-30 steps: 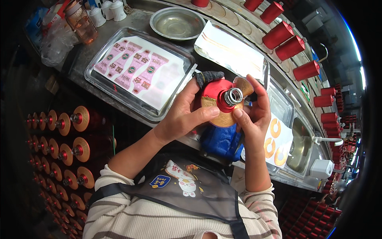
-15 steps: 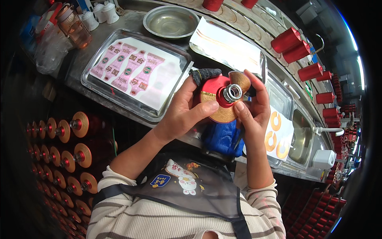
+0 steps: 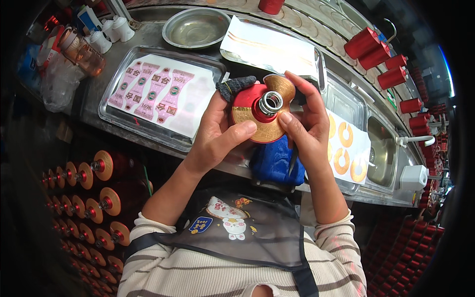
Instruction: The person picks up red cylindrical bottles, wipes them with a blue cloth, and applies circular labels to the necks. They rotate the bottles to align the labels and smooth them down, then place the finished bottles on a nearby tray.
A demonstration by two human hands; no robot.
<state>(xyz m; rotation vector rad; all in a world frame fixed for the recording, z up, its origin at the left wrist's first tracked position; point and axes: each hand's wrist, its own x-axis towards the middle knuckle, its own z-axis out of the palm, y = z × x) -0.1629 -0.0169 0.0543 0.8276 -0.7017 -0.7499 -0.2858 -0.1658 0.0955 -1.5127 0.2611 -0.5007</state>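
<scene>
A red bottle (image 3: 247, 94) is tilted with its open metal-threaded neck toward me. My left hand (image 3: 210, 136) is closed round its left side, thumb on the shoulder; a dark knitted cover sits on one finger. A curved gold label (image 3: 266, 131) lies along the near part of the shoulder, and its other end stands up curled off the surface at the right. My right hand (image 3: 311, 131) presses its thumb on the label beside the neck, with its fingers behind the curled end. Under the bottle is a blue cloth-like padded support (image 3: 278, 161); the bottle's lower body is hidden.
At left a metal tray (image 3: 106, 106) carries a sheet of pink labels. Behind are a metal bowl (image 3: 170, 24) and a tray with a white sheet (image 3: 269, 47). Gold ring labels (image 3: 341, 161) and a sink (image 3: 383, 153) lie right. Several red bottles (image 3: 111, 200) stand lower left.
The bottle and both hands have shifted slightly left and up in the picture, while the surroundings have also shifted. More of the label's curled end shows. Both hands keep their hold.
</scene>
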